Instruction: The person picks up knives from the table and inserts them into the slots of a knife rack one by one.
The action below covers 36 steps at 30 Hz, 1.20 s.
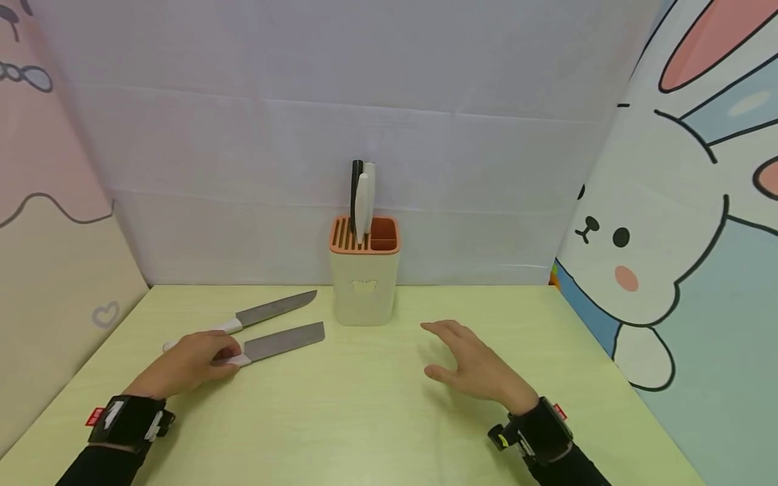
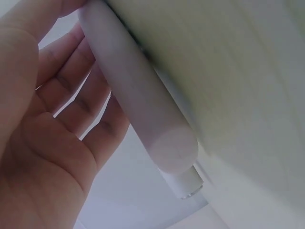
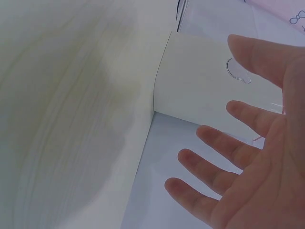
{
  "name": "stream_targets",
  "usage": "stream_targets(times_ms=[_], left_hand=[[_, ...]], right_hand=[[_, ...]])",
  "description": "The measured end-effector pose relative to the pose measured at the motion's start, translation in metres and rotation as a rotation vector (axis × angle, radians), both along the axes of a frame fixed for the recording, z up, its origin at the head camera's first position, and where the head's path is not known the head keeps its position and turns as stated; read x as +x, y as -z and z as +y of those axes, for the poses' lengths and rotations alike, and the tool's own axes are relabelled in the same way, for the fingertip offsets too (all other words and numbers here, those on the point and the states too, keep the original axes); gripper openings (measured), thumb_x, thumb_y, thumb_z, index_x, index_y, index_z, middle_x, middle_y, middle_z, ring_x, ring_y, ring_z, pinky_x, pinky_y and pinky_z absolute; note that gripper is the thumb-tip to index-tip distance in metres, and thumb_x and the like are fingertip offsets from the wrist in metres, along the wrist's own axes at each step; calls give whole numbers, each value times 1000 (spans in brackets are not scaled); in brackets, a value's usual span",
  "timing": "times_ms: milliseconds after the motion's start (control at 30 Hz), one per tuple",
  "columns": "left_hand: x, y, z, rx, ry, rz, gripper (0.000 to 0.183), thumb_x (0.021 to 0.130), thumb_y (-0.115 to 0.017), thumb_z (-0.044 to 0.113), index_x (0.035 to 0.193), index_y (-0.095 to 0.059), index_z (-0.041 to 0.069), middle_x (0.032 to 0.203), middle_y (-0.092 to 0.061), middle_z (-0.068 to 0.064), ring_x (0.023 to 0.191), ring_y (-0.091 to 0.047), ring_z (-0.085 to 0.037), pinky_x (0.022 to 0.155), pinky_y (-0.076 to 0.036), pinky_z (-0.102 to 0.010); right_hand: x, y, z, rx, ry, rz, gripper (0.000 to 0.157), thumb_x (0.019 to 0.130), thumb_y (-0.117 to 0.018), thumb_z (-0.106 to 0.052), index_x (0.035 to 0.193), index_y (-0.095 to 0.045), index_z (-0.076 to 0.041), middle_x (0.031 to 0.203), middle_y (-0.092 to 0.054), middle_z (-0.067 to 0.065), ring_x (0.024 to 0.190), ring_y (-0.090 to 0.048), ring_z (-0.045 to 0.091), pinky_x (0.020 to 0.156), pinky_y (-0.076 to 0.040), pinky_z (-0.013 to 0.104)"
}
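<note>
My left hand [image 1: 190, 363] pinches the white handle [image 2: 138, 90] of a broad-bladed kitchen knife [image 1: 286, 341] at the left of the table, thumb and fingertips close to the blade. The blade points right and slightly away, low over the tabletop. Just beyond it lies a second white-handled knife [image 1: 276, 309] with a tapered tip; its handle is partly hidden by the hand. My right hand [image 1: 477, 368] hovers over the table at the right, fingers spread, holding nothing. In the right wrist view, its palm faces the cream knife holder [image 3: 200, 76].
The cream knife holder with an orange slotted top [image 1: 355, 246] stands at the table's back edge. A black handle [image 1: 355, 192] and white handles [image 1: 370, 185] rise from its slots. A white cloth [image 1: 243, 155] hangs behind; printed cartoon cloths flank both sides.
</note>
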State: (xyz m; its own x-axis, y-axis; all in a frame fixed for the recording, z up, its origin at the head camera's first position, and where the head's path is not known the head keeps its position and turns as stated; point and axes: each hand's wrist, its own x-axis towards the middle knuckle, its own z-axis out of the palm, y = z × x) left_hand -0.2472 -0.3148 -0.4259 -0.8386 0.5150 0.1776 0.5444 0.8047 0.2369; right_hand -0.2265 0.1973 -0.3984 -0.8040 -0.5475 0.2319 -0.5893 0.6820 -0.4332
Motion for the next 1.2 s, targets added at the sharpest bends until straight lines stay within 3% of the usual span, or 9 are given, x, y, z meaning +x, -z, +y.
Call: stream_targets(times_ms=[667,1200], left_hand=[[5,-2,35,34,86,9,16,81,-76,20,89,-63,24,79,-53,11,69,-46,-6,60,-40,-22],[0,4,72,48,132,17,16,82,-76,23,90,-63,26,82,-52,12,70,-45,-5,60,-41,-22]], right_hand=[[1,0,0,10,-5,24,65,89,-67,-40,145,-34,-31,138,-39,-6,124,-37,13,95,-44,41],[0,0,-1,7,2,4,65,89,-67,-40,144,-34,-31,138,-39,-5,125,-37,15,96,-43,42]])
